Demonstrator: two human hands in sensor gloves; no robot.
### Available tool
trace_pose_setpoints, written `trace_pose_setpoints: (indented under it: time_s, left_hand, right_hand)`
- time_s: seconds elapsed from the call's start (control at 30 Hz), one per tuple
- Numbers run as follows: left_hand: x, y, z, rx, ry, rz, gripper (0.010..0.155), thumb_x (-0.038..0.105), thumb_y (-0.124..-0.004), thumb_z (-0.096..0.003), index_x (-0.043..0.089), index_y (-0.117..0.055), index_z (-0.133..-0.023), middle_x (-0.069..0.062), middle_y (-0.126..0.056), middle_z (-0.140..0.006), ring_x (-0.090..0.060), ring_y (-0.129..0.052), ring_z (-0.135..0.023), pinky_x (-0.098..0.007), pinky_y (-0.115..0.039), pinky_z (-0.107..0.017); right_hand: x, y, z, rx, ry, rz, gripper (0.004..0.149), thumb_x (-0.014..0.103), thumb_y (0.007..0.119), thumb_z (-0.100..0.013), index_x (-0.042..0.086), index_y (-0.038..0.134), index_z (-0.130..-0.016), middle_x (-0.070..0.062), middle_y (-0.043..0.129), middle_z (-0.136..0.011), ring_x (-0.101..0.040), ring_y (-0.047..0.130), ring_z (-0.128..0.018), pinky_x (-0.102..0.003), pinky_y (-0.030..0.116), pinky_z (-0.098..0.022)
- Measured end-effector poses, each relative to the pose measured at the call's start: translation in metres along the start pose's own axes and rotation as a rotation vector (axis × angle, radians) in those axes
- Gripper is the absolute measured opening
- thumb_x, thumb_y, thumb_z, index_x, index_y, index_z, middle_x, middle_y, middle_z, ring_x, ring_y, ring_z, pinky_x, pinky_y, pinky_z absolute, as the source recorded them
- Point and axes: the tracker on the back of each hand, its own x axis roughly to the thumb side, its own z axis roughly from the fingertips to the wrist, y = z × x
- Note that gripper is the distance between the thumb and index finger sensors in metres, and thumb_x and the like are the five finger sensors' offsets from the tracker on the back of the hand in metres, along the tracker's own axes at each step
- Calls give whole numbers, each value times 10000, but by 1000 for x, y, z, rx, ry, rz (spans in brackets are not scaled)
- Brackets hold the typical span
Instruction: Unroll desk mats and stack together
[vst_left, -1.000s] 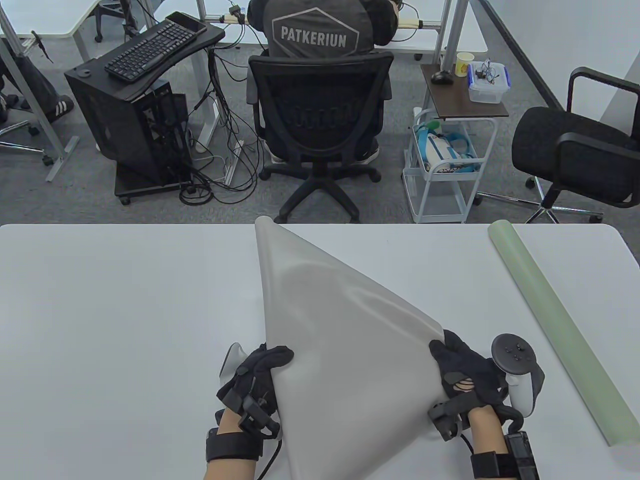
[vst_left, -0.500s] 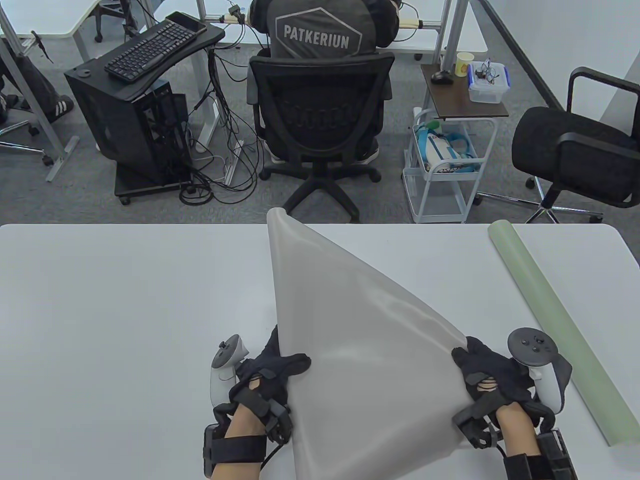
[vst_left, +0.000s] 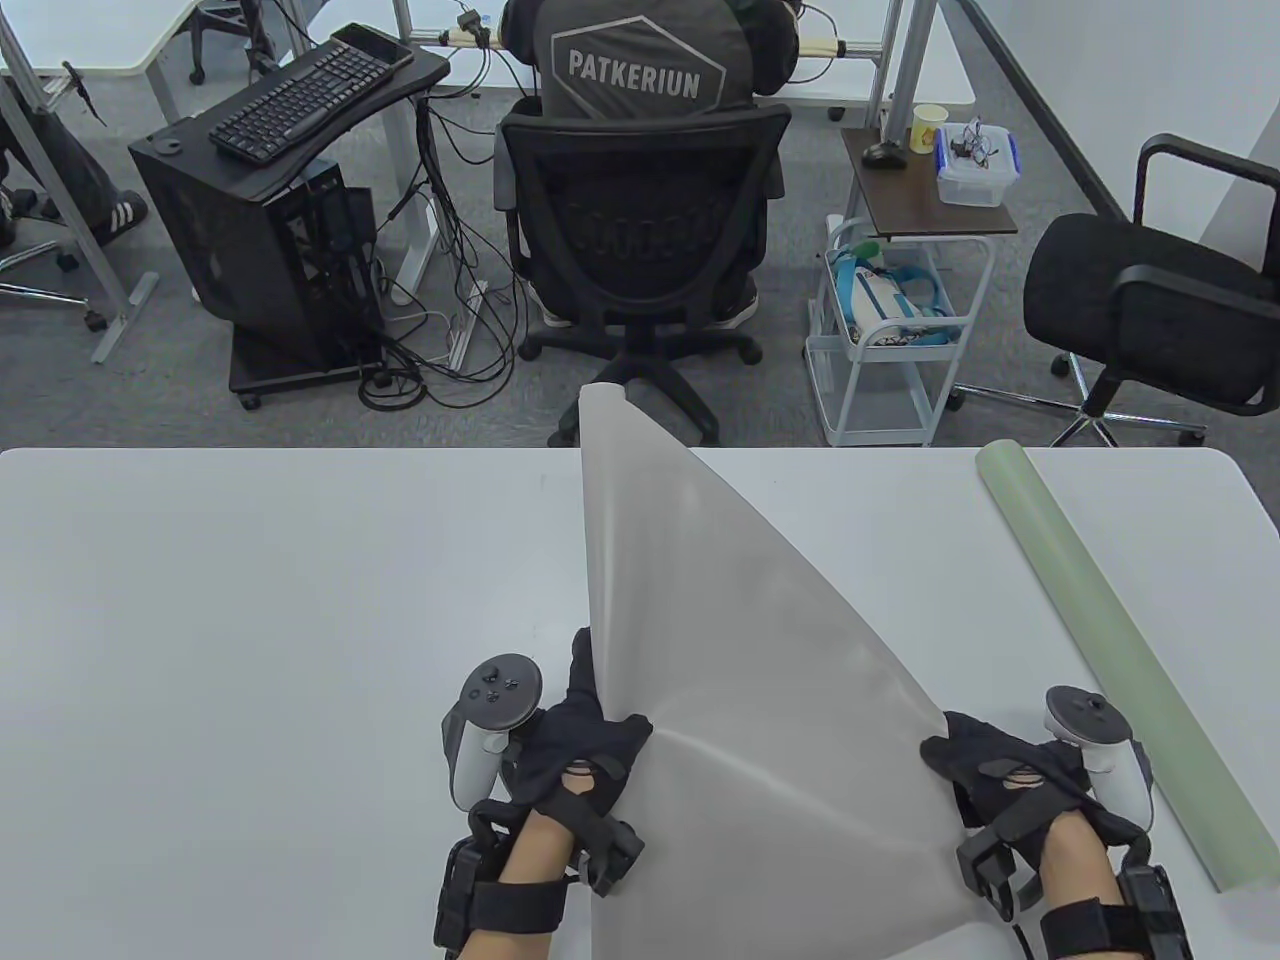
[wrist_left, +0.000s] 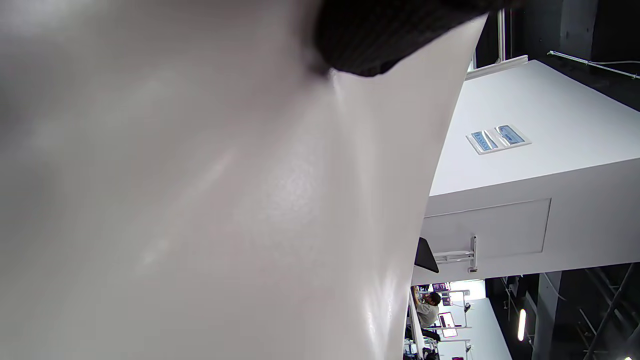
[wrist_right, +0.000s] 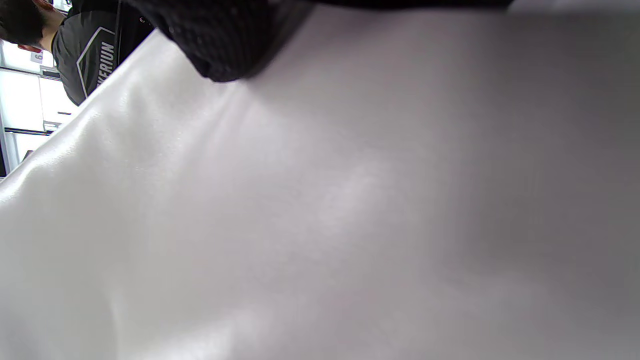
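Note:
A grey desk mat (vst_left: 740, 690) is held up off the white table (vst_left: 250, 620), curled into a cone with its tip at the far edge. My left hand (vst_left: 590, 735) grips its left edge. My right hand (vst_left: 985, 765) grips its right edge. The mat fills the left wrist view (wrist_left: 200, 200) and the right wrist view (wrist_right: 350, 210), with a gloved fingertip (wrist_left: 370, 45) pressed on it in each. A pale green mat (vst_left: 1110, 660) lies rolled up along the table's right side, just right of my right hand.
Beyond the table's far edge a person sits in a black office chair (vst_left: 640, 230). A white cart (vst_left: 890, 320) and a second black chair (vst_left: 1150, 300) stand at the far right.
Both hands have moved right and toward me with the grey mat. Its far tip has swung right and now rises past the table's far edge.

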Motion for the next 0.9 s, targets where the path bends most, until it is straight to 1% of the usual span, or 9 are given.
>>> trace_pose_setpoints:
  time_s: [0.23,0.27,0.3,0.37,0.43,0.6,0.77,0.83,0.9]
  left_hand:
    - [22,-1,7,39,-40,-141,908,223,-779,-494,312,-22,-986,-113,-466,-1072,-269,-910,-759,-461,-824,-582]
    - [25,1,8,60,-44,-173,908,223,-779,-494,310,-20,-986,-113,-464,-1071,-269,-910,-758,-460,-825,-580]
    - [28,1,9,76,-44,-208,909,224,-778,-494,310,-19,-986,-113,-466,-1070,-268,-909,-759,-460,-825,-581]
    - [33,3,12,114,-52,-247,909,226,-778,-495,310,-18,-985,-114,-460,-1072,-268,-908,-759,-459,-825,-580]
    - [37,3,11,141,-40,-301,907,226,-775,-496,310,-16,-985,-114,-461,-1070,-268,-906,-760,-459,-824,-581]
    - [37,3,7,161,5,-371,904,221,-773,-496,310,-19,-986,-114,-461,-1071,-271,-907,-760,-463,-825,-578]
    - [36,-7,-1,177,103,-559,902,231,-773,-498,322,-22,-988,-90,-462,-1081,-252,-910,-778,-450,-828,-589]
    - [31,-13,-8,144,129,-513,900,237,-775,-499,323,-24,-988,-77,-465,-1084,-245,-905,-788,-446,-825,-594]
    - [24,-18,-15,82,155,-415,903,237,-774,-499,307,-15,-984,-78,-458,-1084,-248,-902,-789,-448,-823,-595]
  right_hand:
    - [27,-7,-20,-56,-191,-230,696,305,723,-530,113,326,-1068,-90,676,-1016,-302,891,-784,-600,619,-670]
    - [34,-9,-20,-58,-229,-266,728,302,721,-532,125,262,-1069,-94,645,-1032,-302,880,-786,-600,617,-670]
    - [40,-10,-21,-55,-262,-285,787,301,716,-538,243,135,-1065,-123,634,-1032,-329,858,-801,-622,594,-673]
    - [56,-13,-20,-46,-326,-283,734,312,707,-546,331,205,-1081,-114,583,-1068,-341,804,-856,-635,554,-691]
    - [72,-15,-17,-52,-402,-286,585,319,690,-557,381,445,-1085,-90,475,-1120,-351,695,-947,-643,502,-711]
    - [103,-28,-10,-150,-550,-344,474,286,711,-544,303,665,-1016,-6,350,-1154,-366,496,-1028,-665,386,-722]
    - [133,-29,-4,-229,-634,-175,491,262,721,-537,194,659,-1019,88,291,-1156,-317,280,-1056,-626,240,-731]
    - [140,-21,-4,-353,-566,29,551,261,735,-517,170,598,-1043,103,249,-1156,-321,245,-1057,-622,221,-735]
    - [148,-13,-11,-498,-514,401,584,262,735,-515,155,543,-1056,120,215,-1153,-319,192,-1055,-616,203,-732]
